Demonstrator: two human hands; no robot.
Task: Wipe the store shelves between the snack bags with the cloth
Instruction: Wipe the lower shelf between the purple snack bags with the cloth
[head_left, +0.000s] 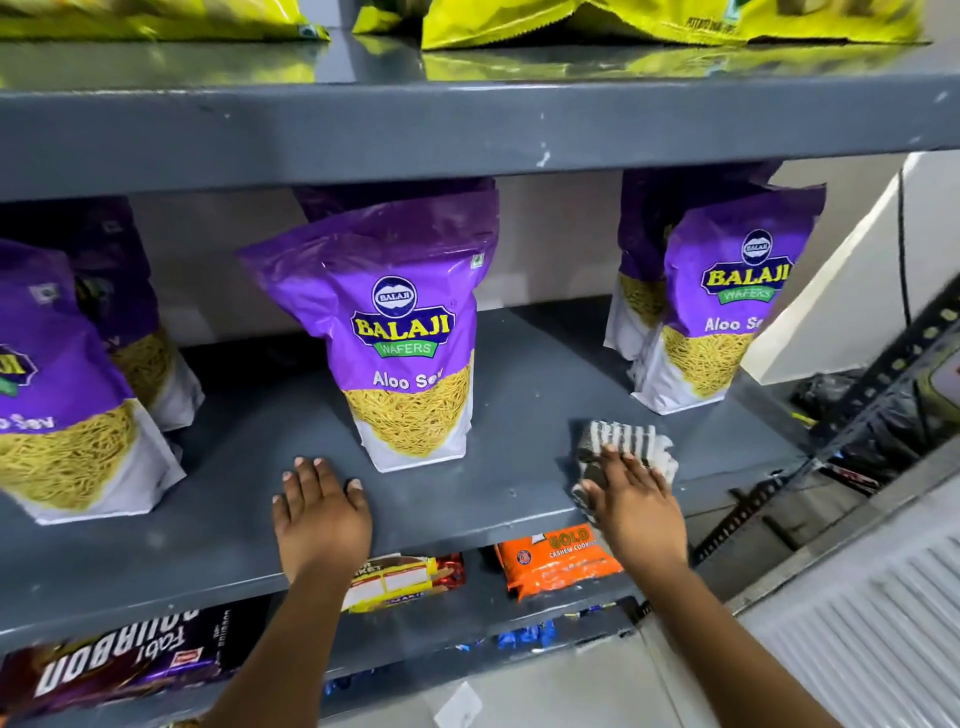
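Observation:
A grey metal shelf (545, 374) holds purple snack bags standing upright: one at the left (62, 410), one in the middle (410, 332) and one at the right (722, 306), with more bags behind them. My right hand (636, 501) presses flat on a black-and-white striped cloth (631, 441) on the shelf, in the gap between the middle and right bags near the front edge. My left hand (319, 506) rests flat on the shelf's front edge, just left of the middle bag, fingers spread and holding nothing.
Above is another grey shelf (467, 130) with yellow-green bags (649, 21). Below lie biscuit packs: an orange one (556, 566), a yellow-red one (405, 579) and a dark one (119, 660). A slotted metal upright (883, 384) and a white ribbed panel (878, 629) stand to the right.

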